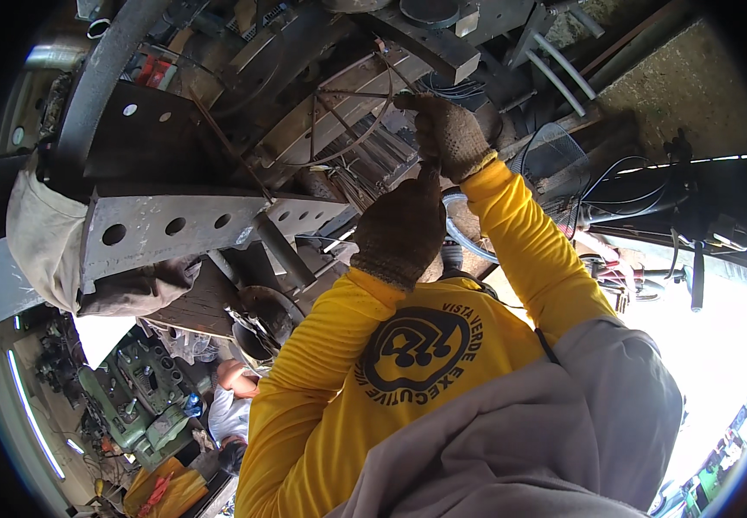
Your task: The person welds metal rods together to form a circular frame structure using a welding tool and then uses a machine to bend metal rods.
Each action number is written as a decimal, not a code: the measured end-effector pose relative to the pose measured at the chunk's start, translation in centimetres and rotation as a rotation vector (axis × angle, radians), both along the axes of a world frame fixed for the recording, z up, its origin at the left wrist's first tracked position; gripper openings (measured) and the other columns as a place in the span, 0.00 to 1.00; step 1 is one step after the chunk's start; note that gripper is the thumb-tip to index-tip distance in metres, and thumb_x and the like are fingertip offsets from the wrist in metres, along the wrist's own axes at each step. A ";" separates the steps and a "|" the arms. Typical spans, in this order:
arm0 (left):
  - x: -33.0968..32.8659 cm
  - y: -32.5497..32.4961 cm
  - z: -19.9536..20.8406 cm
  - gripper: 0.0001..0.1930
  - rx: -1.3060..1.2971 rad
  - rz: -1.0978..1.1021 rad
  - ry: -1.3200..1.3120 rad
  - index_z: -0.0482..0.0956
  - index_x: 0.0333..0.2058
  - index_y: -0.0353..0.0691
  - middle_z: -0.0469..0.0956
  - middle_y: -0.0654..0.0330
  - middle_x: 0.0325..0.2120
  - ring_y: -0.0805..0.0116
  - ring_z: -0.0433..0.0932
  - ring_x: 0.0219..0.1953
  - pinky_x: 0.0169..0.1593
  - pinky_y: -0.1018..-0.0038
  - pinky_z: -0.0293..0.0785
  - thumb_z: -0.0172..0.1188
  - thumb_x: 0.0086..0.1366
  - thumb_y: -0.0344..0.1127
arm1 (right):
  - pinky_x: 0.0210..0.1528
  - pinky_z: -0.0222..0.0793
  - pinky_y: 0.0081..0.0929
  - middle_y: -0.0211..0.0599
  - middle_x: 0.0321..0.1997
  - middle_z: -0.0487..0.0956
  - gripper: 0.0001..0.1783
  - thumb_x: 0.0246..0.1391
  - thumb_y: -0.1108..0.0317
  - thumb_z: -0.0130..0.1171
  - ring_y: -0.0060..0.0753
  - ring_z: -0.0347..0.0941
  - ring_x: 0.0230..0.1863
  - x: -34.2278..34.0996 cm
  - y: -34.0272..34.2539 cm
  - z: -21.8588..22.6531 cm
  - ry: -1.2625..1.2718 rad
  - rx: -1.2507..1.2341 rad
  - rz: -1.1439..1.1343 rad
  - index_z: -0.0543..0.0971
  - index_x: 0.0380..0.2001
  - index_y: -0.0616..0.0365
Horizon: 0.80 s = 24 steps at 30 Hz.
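My left hand (401,229), in a dark brown work glove, is raised in front of my chest with its fingers closed. Just above it and to the right, my right hand (453,134), in a similar dotted glove, has its fingers curled leftward. The two hands meet at the left fingertips; what they grip there is too small and dark to make out. Beside the right fingertips stands a metal frame (336,114) of thin bars with a curved rim. Whether the right fingers touch it, I cannot tell. Below the frame lies a bundle of thin metal rods (375,160).
A steel plate with round holes (145,229) juts out at left, beside a draped grey cloth (41,233). Right of my hands is a wire mesh guard (555,160). Metal bars (555,78) stick out behind. Another person (231,410) is near a green machine (132,393) at lower left.
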<state>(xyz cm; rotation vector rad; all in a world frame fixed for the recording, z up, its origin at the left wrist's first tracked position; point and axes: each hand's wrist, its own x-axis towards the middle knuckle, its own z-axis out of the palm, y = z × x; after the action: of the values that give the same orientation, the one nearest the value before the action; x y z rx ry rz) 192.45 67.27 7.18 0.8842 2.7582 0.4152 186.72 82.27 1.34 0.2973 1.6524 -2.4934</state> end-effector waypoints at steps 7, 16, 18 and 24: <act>-0.2 0.0 -0.3 0.21 -0.018 -0.010 0.022 0.71 0.59 0.42 0.81 0.51 0.34 0.50 0.82 0.36 0.40 0.57 0.79 0.54 0.69 0.38 | 0.26 0.66 0.26 0.25 0.26 0.71 0.17 0.67 0.68 0.46 0.26 0.68 0.21 -0.8 0.8 -2.7 0.185 0.288 -0.026 0.77 0.54 0.59; -0.3 -1.8 -0.1 0.18 0.013 -0.048 0.138 0.75 0.55 0.45 0.81 0.56 0.35 0.56 0.82 0.36 0.39 0.61 0.79 0.57 0.67 0.37 | 0.61 0.69 0.54 0.55 0.59 0.75 0.41 0.64 0.36 0.50 0.55 0.75 0.55 -1.3 -1.7 -1.0 -0.123 -0.854 0.007 0.69 0.60 0.68; -0.8 -2.8 -0.1 0.18 0.034 -0.106 0.163 0.75 0.55 0.46 0.82 0.57 0.36 0.57 0.82 0.36 0.38 0.63 0.79 0.57 0.67 0.36 | 0.61 0.69 0.51 0.55 0.55 0.76 0.42 0.65 0.35 0.47 0.57 0.76 0.54 -1.5 -2.0 -1.9 -0.084 -0.881 0.037 0.69 0.58 0.68; -6.9 -10.0 -0.4 0.18 -0.122 -0.299 0.381 0.77 0.54 0.51 0.80 0.61 0.31 0.63 0.81 0.32 0.33 0.65 0.78 0.58 0.65 0.36 | 0.46 0.73 0.41 0.39 0.39 0.81 0.31 0.66 0.37 0.47 0.43 0.78 0.39 -4.0 -8.8 -2.9 -0.077 -0.725 -0.531 0.77 0.44 0.57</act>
<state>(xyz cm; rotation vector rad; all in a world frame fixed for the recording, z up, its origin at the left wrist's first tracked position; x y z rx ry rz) 185.57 57.30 6.75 1.4440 2.8651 0.0239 182.70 73.44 -1.57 0.7928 0.5893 -3.1852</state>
